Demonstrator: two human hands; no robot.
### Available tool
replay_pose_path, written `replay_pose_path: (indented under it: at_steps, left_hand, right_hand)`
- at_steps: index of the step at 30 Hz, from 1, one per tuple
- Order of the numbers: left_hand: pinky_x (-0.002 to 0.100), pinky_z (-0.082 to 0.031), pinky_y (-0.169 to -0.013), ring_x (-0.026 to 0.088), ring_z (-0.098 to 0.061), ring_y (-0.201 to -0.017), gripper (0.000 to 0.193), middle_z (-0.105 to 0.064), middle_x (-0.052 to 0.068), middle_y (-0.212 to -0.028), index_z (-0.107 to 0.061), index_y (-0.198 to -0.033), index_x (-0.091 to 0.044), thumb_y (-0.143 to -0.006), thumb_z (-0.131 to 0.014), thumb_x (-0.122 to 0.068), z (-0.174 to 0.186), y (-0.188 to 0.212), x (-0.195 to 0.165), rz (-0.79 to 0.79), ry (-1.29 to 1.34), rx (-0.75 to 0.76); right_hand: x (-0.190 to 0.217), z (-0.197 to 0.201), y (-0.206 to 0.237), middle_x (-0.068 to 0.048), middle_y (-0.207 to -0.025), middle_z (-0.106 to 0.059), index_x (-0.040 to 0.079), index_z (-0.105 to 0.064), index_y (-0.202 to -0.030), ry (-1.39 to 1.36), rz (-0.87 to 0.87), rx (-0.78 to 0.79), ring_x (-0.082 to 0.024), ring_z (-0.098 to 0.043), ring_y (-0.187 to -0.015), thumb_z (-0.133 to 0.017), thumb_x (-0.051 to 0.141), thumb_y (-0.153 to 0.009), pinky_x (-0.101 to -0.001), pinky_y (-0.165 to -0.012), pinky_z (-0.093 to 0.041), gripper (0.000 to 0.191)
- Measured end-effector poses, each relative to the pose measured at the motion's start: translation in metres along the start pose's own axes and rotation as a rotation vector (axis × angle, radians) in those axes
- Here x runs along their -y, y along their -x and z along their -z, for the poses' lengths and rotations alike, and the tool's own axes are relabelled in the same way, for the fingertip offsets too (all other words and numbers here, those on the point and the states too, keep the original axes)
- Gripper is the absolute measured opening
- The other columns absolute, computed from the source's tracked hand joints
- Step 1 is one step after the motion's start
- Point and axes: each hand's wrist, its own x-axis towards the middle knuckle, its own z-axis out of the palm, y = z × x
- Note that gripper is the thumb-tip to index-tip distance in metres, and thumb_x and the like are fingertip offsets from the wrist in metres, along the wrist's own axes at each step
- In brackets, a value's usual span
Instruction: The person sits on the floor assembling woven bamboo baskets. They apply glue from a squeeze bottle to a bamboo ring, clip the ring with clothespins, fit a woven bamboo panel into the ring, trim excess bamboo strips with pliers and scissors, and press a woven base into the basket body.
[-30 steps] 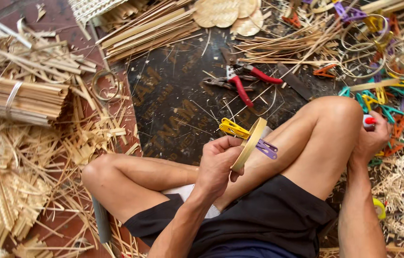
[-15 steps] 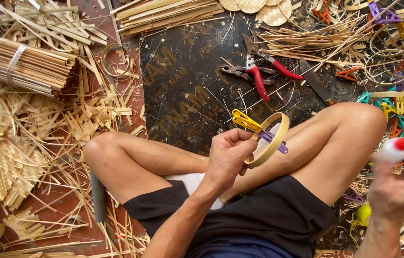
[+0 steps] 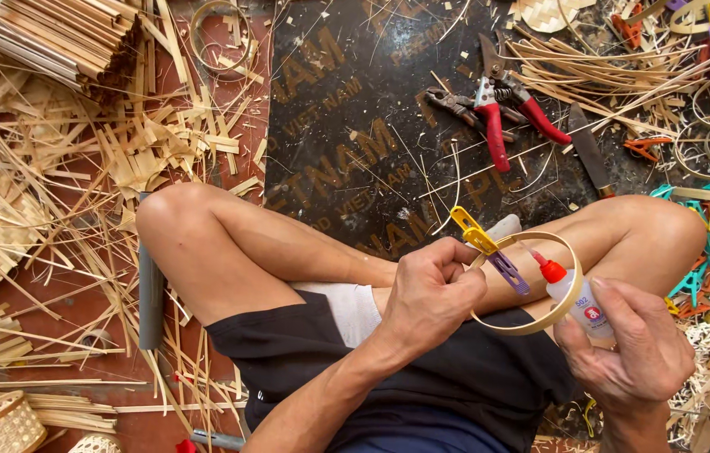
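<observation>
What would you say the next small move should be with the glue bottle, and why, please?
Probably bring the red nozzle down onto the bamboo ring by the clips. The left hand holds the ring clamped with a yellow clip and a purple clip; the right hand aims the glue bottle inside it.

Small white glue bottle (image 3: 577, 298) w/ red nozzle, red-blue label, is sitting at 4 o'clock; black printed mat (image 3: 355, 126) w/ brownish lettering is lying at 12.

right hand (image 3: 636, 352) now brings the red-capped glue bottle (image 3: 571, 294) from the far right up against the bamboo ring (image 3: 540, 323).
</observation>
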Motion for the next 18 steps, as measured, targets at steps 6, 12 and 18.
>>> replay_pose_path:
  at_steps: [6,12,18]
  left_hand:
    - [0.022,-0.044,-0.046,0.001,-0.055,-0.049,0.018,-0.060,-0.002,-0.056,-0.067,-0.097,0.006,-0.088,-0.059,-0.008,0.014,-0.007,-0.005,0.014,-0.034,-0.001]
    - [0.022,-0.044,-0.046,0.002,-0.056,-0.051,0.018,-0.061,-0.002,-0.057,-0.068,-0.095,0.006,-0.088,-0.059,-0.007,0.021,-0.013,0.000,0.068,-0.037,0.017]
    - [0.023,-0.048,-0.048,0.003,-0.059,-0.054,0.018,-0.063,-0.001,-0.061,-0.068,-0.096,0.007,-0.087,-0.059,-0.006,0.022,-0.017,0.005,0.119,0.034,0.033]
  right_hand:
    - [0.012,-0.003,-0.021,-0.016,-0.110,-0.072,0.000,-0.068,-0.124,0.044,0.070,0.056,-0.027,-0.073,-0.095,-0.088,0.015,-0.090,-0.0336,-0.080,-0.059,0.042]
    - [0.025,0.001,-0.045,-0.016,-0.102,-0.071,-0.003,-0.069,-0.117,0.070,0.122,0.126,-0.028,-0.072,-0.088,-0.089,0.009,-0.081,-0.0355,-0.071,-0.058,0.042]
    - [0.035,0.006,-0.063,-0.015,-0.097,-0.071,-0.004,-0.070,-0.116,0.074,0.142,0.178,-0.027,-0.071,-0.084,-0.087,0.004,-0.079,-0.0370,-0.070,-0.058,0.042]
